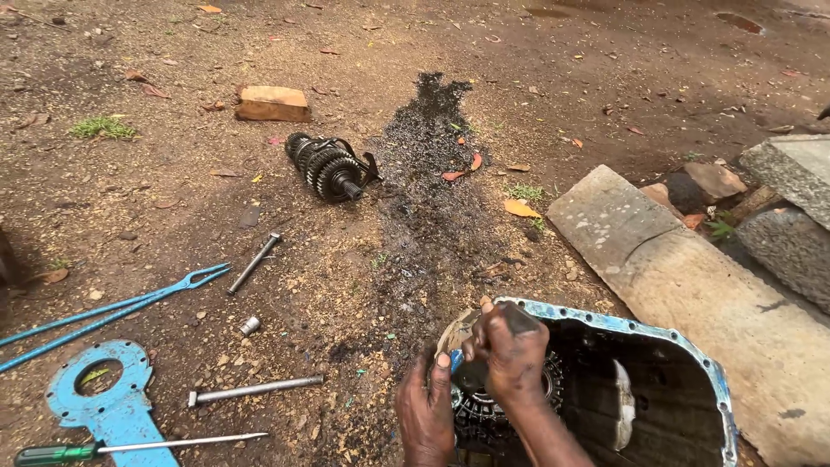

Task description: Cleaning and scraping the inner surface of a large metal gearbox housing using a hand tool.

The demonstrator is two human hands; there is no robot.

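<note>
An open metal gearbox housing [692, 346] with a blue-painted rim lies on the ground at the lower right. Inside it sits a dark toothed gear [484, 406]. My right hand [510, 346] is over the housing's left edge, fingers closed around a small dark part above the gear. Beside it, my left hand [425, 411] grips the housing's left rim near a small blue piece. Both hands are black with grease.
A gear shaft cluster [330, 166] lies on the dirt beyond a dark oil stain [428, 182]. Left: blue long-handled pliers [112, 307], a blue flat plate [108, 402], a screwdriver [130, 448], two steel bolts [253, 261], a brick [272, 102]. Concrete slabs [692, 268] at right.
</note>
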